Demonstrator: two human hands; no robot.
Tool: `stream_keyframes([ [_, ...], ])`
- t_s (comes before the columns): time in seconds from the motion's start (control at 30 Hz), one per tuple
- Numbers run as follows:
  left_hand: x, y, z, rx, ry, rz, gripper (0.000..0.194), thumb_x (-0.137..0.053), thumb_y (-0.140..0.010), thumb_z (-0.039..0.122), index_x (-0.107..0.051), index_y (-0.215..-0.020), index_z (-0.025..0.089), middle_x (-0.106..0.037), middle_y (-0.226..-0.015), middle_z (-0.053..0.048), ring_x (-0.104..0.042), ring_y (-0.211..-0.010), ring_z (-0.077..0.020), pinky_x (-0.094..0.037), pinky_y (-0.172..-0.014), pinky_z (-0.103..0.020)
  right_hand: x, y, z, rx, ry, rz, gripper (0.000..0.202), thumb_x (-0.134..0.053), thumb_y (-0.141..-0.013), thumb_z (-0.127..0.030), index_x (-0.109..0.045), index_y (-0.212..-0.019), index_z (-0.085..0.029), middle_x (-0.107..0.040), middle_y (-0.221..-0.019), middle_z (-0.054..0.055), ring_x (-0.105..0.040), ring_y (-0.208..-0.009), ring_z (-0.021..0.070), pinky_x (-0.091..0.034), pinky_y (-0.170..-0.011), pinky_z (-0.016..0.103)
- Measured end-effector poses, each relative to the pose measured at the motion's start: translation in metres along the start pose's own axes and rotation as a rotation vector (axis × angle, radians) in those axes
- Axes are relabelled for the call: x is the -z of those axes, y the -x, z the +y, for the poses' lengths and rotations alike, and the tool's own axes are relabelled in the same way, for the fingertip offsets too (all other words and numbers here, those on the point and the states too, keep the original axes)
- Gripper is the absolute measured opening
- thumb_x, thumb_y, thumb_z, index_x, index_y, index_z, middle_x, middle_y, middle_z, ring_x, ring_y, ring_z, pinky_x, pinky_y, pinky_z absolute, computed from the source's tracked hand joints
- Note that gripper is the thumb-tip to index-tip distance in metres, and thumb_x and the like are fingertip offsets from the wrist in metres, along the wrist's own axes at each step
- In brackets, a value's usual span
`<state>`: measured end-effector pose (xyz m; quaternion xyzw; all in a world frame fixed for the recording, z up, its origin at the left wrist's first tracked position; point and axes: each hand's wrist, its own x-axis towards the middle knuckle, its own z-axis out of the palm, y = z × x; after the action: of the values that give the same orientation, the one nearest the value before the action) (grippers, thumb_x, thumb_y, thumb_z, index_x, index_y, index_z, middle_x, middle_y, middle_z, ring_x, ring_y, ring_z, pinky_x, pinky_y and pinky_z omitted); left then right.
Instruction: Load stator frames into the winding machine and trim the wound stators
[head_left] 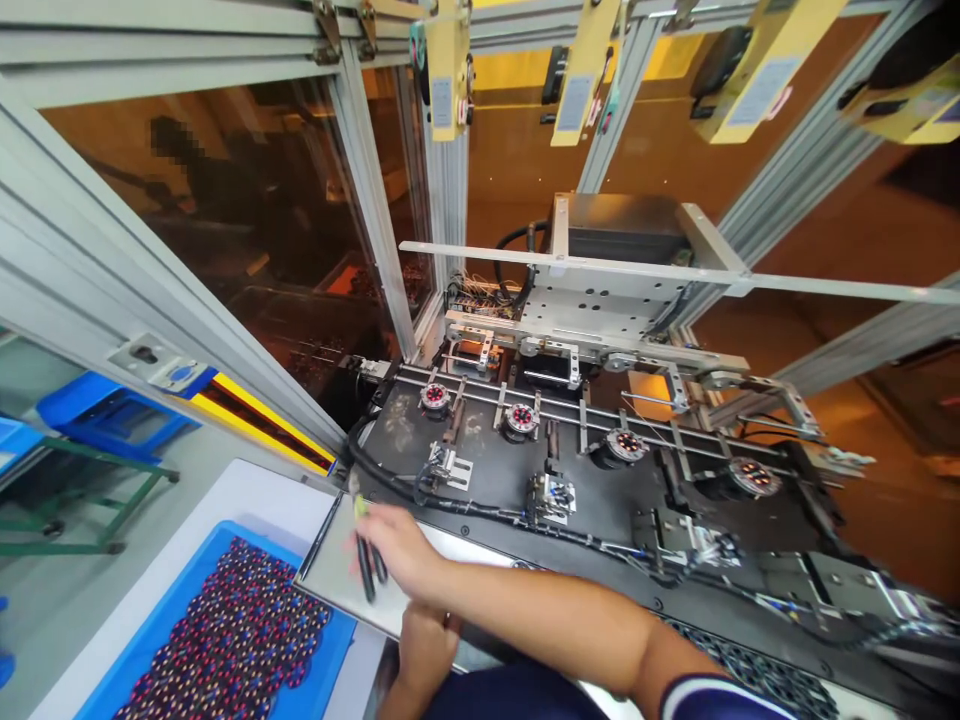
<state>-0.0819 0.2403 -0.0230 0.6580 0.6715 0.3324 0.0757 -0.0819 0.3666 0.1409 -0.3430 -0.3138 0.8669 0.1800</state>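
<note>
My right hand (397, 545) is closed around pliers (365, 555) with black handles and a light green part near the jaws. The jaws point away from me, above the left end of a bare metal ledge (409, 590). Below my right wrist, close to my body, is my left hand (427, 645), its fingers curled; whatever it holds is hidden. Beyond the hands, a dark machine bed (480, 450) carries round parts with red and orange dots, such as one at the left (435, 398) and another beside it (520, 420).
At the lower left, a blue tray (334, 660) of many small round parts rests on a white surface (232, 490). Metal frame posts and yellow hanging units (448, 80) surround the machine. Cables and small clamps (551, 497) line the bed's near side. Dark chain-like parts (757, 670) lie at the lower right.
</note>
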Motion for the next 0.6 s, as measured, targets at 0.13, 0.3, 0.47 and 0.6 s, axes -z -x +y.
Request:
stream_keyframes([
  [0.13,0.001,-0.005,0.003,-0.047,0.005,-0.001,0.021,-0.051,-0.098,0.031,-0.065,-0.093,0.015,-0.067,-0.079,-0.002,-0.065,-0.067,-0.0133,-0.056,-0.064,-0.029,-0.024,-0.058,-0.036,0.198,-0.222,0.265,0.035,-0.057,-0.088,-0.054,-0.052,-0.087,-0.019,-0.057,-0.065,-0.007,-0.054,-0.046,0.0072,-0.044,-0.040,0.017],
  [0.3,0.008,-0.012,0.010,-0.048,0.003,-0.007,0.027,-0.044,-0.097,0.024,-0.067,-0.085,0.019,-0.070,-0.069,-0.006,-0.069,-0.064,-0.0188,-0.055,-0.060,-0.029,-0.017,-0.095,-0.050,0.347,-0.331,0.497,0.033,-0.061,-0.089,-0.050,-0.051,-0.097,-0.020,-0.053,-0.064,-0.008,-0.053,-0.048,0.0063,-0.042,-0.038,0.013],
  [0.47,0.009,-0.014,0.012,-0.060,0.014,-0.020,0.024,-0.045,-0.096,0.023,-0.067,-0.090,0.018,-0.073,-0.075,-0.008,-0.071,-0.069,-0.0201,-0.056,-0.063,-0.029,-0.002,-0.103,-0.049,0.406,-0.344,0.604,0.025,-0.057,-0.097,-0.038,-0.057,-0.105,-0.015,-0.059,-0.076,-0.003,-0.054,-0.053,0.0059,-0.045,-0.042,0.016],
  [0.6,0.010,-0.015,0.012,-0.058,0.016,-0.036,0.024,-0.047,-0.096,0.023,-0.067,-0.085,0.019,-0.071,-0.073,-0.007,-0.070,-0.068,-0.0192,-0.055,-0.059,-0.027,0.003,-0.105,-0.050,0.383,-0.348,0.633,0.024,-0.056,-0.098,-0.035,-0.057,-0.111,-0.014,-0.061,-0.085,0.000,-0.057,-0.060,0.0076,-0.050,-0.048,0.019],
])
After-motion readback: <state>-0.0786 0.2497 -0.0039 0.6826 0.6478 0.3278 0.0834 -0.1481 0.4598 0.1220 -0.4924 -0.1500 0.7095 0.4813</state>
